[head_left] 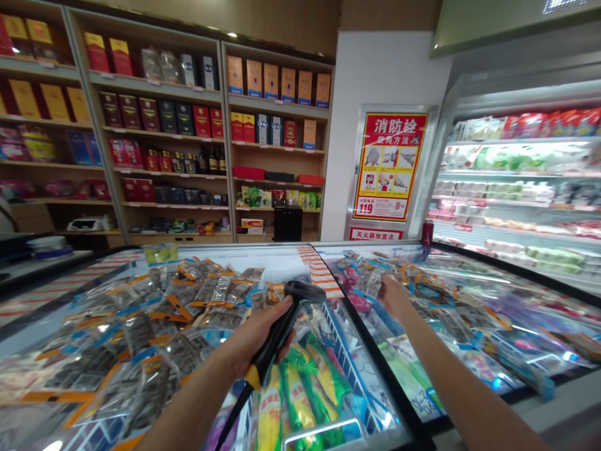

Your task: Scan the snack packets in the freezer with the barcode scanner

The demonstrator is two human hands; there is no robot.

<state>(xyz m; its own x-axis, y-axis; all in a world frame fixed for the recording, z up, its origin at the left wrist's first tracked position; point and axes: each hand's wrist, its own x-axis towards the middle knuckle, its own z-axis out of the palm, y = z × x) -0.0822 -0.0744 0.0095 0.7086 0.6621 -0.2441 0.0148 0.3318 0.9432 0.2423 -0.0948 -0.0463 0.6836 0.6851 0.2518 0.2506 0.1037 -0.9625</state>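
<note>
My left hand [263, 335] is wrapped round the handle of a black barcode scanner [282, 316], its head pointing forward and its cable trailing down toward me. On the right, my right hand [393, 294] reaches over the freezer glass, fingers closed on the edge of a small clear snack packet [372, 282] with a blue strip. More packets [422, 288] of the same sort, with orange and blue edges, lie around it. A large heap of such packets [159, 313] spreads over the left glass. Below the scanner, yellow and green bags [300, 388] show in the freezer.
A chest freezer with a black centre frame [370, 351] spans the front. Shelves of boxed goods [162, 116] stand behind it. A red fire-hydrant notice [391, 166] hangs on the wall. To the right is a lit refrigerated display [526, 175].
</note>
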